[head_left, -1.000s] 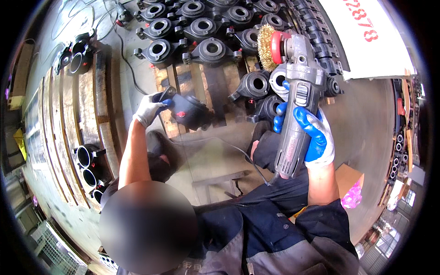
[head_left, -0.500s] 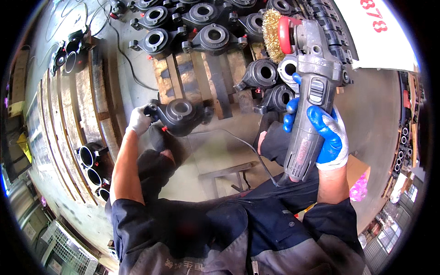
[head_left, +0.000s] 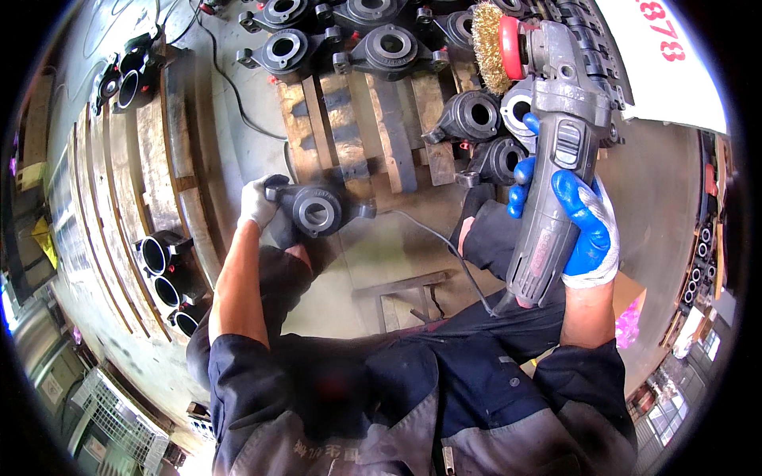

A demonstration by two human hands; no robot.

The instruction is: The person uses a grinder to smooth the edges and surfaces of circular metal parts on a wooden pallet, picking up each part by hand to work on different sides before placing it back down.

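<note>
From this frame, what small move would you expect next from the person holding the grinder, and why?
Probably lowering the angle grinder toward the cast housing. The right hand holds the grinder raised, its wire cup brush pointing away over the pallet, well apart from the housing that the left hand grips near the knee.

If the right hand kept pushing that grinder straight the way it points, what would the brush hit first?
Probably the dark metal castings on the wooden pallet just beyond the wire brush. The right hand aims the grinder up-picture toward them, though depth is unclear.
</note>
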